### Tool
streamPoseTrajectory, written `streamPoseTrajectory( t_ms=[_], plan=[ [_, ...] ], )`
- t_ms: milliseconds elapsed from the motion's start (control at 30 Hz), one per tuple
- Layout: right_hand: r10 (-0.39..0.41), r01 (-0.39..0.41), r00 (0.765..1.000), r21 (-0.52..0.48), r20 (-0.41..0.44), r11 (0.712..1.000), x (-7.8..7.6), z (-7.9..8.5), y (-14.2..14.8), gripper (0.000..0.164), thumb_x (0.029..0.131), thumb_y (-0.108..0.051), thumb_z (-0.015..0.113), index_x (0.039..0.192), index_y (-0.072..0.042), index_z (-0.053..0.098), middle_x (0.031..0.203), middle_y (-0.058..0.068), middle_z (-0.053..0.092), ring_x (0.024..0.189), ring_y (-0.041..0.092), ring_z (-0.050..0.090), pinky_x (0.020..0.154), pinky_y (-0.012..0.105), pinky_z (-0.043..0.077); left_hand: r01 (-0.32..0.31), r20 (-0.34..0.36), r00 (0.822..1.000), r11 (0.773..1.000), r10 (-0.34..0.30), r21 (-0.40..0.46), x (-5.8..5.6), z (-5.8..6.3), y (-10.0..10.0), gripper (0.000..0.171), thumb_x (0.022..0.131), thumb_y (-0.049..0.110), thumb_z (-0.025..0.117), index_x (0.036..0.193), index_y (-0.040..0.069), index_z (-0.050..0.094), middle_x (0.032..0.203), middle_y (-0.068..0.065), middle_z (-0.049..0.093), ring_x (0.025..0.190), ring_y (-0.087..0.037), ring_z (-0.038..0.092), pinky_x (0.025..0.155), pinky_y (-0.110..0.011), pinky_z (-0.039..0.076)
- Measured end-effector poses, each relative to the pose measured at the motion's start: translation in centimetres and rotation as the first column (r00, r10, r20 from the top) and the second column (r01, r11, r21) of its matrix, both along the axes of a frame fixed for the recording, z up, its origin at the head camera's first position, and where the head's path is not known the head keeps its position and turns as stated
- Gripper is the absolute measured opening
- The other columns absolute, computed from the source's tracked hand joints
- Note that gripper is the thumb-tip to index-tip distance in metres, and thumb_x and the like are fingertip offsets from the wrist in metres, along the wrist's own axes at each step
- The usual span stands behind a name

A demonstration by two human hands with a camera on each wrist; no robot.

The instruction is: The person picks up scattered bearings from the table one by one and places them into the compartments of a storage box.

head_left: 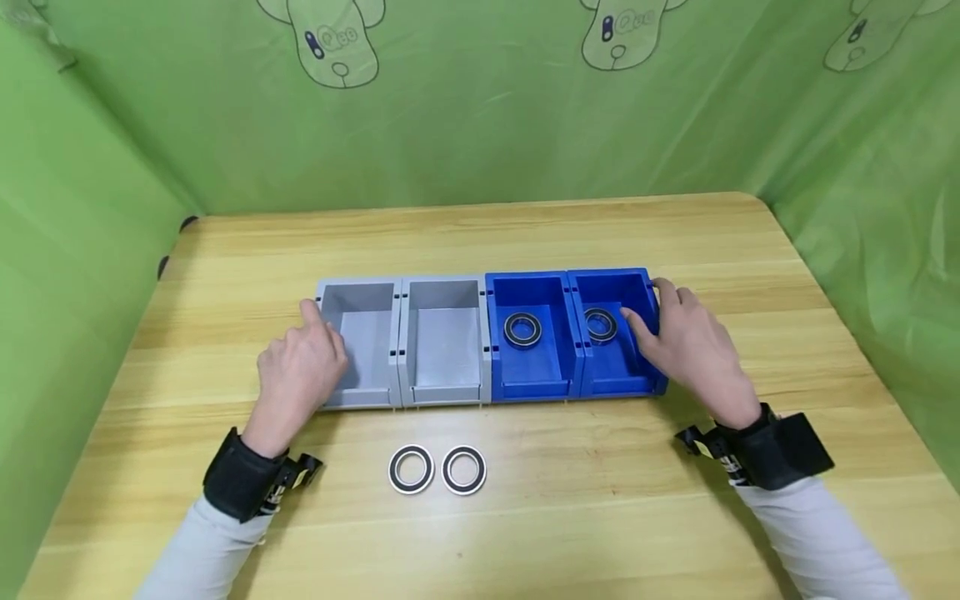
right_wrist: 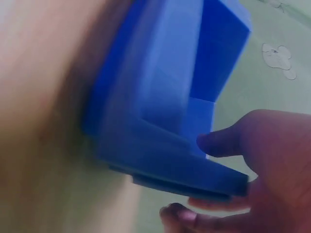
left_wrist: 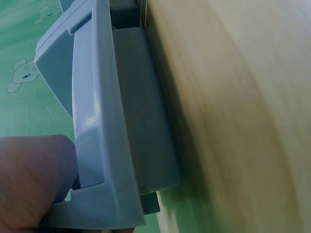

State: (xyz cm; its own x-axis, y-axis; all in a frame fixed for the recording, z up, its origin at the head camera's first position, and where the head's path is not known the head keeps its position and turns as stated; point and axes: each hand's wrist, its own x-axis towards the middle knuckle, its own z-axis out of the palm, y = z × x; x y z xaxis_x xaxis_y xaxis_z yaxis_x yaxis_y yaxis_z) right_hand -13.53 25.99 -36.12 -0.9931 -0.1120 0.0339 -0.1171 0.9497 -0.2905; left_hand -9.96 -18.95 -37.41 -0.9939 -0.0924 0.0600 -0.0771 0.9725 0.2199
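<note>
Two grey bins and two blue bins stand joined in one row on the table. My left hand [head_left: 300,367] grips the outer side wall of the leftmost grey bin [head_left: 371,346], thumb over the wall in the left wrist view. At the other end, my right hand [head_left: 693,350] holds the side wall of the rightmost blue bin [head_left: 618,385], thumb inside and fingers outside. One bearing [head_left: 601,326] lies in that blue bin; another bearing [head_left: 522,330] lies in the inner blue bin [head_left: 528,367]. The inner grey bin [head_left: 446,346] contains nothing visible.
In front of the grey bins, a left ring bearing [head_left: 411,469] and a right ring bearing [head_left: 463,470] lie flat side by side on the wooden table [head_left: 585,525]. Green curtains [head_left: 480,142] with printed animal figures enclose the back and sides.
</note>
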Motion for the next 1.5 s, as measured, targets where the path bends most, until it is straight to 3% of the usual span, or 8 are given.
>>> streamPoseTrajectory(
  t_ms=[233,400,533,700,833,1033,1167,1500],
  plan=[
    [-0.035,0.036,0.988,-0.004,0.151,0.999,-0.4,-1.0,0.1,0.053,0.109,-0.031,0.039,0.134,0.015,0.034,0.076,0.027,0.057,0.059,0.034,0.061,0.045,0.038,0.043,0.009,0.065,0.998,1.000,-0.010,0.015,-0.1,0.1,-0.1,0.042,0.106,0.023,0.031,0.126,-0.013,0.038,0.055,-0.011,0.048,0.044,-0.028,0.049,0.036,-0.034,0.037],
    [-0.015,0.021,0.989,-0.041,0.146,0.999,-0.5,-1.2,-0.1,0.040,0.109,-0.024,0.036,0.124,0.013,0.034,0.070,0.020,0.051,0.054,0.030,0.058,0.043,0.035,0.041,0.026,0.113,0.993,1.000,-0.027,0.004,0.2,1.2,-0.3,0.051,0.106,0.029,0.031,0.132,-0.015,0.035,0.061,-0.020,0.054,0.047,-0.032,0.052,0.038,-0.040,0.039],
    [-0.019,0.026,0.988,-0.047,0.151,0.999,-0.3,-1.3,-0.1,0.038,0.109,-0.022,0.035,0.124,0.013,0.034,0.070,0.020,0.051,0.053,0.030,0.058,0.042,0.035,0.042,0.045,-0.100,0.994,0.998,-0.050,-0.048,1.0,2.7,0.4,0.052,0.104,0.037,0.041,0.120,-0.013,0.047,0.072,-0.027,0.058,0.054,-0.040,0.055,0.037,-0.047,0.038],
    [-0.029,0.035,0.988,-0.039,0.150,0.999,-0.3,-1.3,-0.1,0.039,0.109,-0.023,0.035,0.125,0.012,0.033,0.071,0.020,0.052,0.054,0.030,0.058,0.043,0.036,0.042,0.243,-0.397,0.884,0.968,-0.246,-0.058,2.9,5.4,3.1,0.042,0.098,0.026,0.055,0.121,-0.009,0.057,0.099,-0.029,0.065,0.070,-0.038,0.060,0.038,-0.042,0.043],
    [-0.030,0.037,0.986,-0.038,0.162,0.999,-0.3,-1.2,-0.1,0.039,0.109,-0.024,0.034,0.126,0.011,0.033,0.072,0.019,0.051,0.055,0.030,0.058,0.043,0.035,0.041,0.512,-0.380,0.781,0.856,-0.496,-0.066,4.8,6.4,5.9,0.037,0.096,0.021,0.062,0.122,-0.005,0.061,0.108,-0.021,0.068,0.075,-0.027,0.065,0.046,-0.027,0.049],
    [-0.029,0.037,0.982,-0.041,0.185,0.998,-0.3,-1.2,-0.1,0.041,0.110,-0.027,0.032,0.128,0.010,0.031,0.073,0.018,0.052,0.056,0.029,0.058,0.044,0.035,0.041,0.671,-0.082,0.734,0.739,-0.674,-0.064,7.5,5.1,9.4,0.047,0.097,0.035,0.065,0.134,0.007,0.059,0.128,-0.014,0.064,0.104,-0.025,0.067,0.071,-0.035,0.062],
    [-0.030,0.038,0.980,-0.037,0.195,0.999,-0.3,-1.1,-0.1,0.040,0.110,-0.026,0.032,0.129,0.010,0.030,0.071,0.018,0.051,0.055,0.028,0.058,0.044,0.035,0.041,0.740,0.073,0.672,0.673,-0.737,-0.014,8.4,3.6,10.5,0.053,0.093,0.042,0.069,0.137,0.014,0.057,0.133,-0.012,0.058,0.107,-0.023,0.063,0.069,-0.034,0.060],
    [-0.002,0.021,0.970,-0.072,0.243,0.997,-0.2,-0.8,-0.1,0.040,0.111,-0.026,0.029,0.131,0.008,0.026,0.071,0.012,0.046,0.053,0.024,0.053,0.044,0.033,0.039,0.791,0.120,0.611,0.611,-0.783,-0.043,8.7,1.5,11.4,0.046,0.084,0.038,0.080,0.119,0.017,0.059,0.108,-0.006,0.056,0.081,-0.015,0.052,0.052,-0.024,0.044]
  ],
)
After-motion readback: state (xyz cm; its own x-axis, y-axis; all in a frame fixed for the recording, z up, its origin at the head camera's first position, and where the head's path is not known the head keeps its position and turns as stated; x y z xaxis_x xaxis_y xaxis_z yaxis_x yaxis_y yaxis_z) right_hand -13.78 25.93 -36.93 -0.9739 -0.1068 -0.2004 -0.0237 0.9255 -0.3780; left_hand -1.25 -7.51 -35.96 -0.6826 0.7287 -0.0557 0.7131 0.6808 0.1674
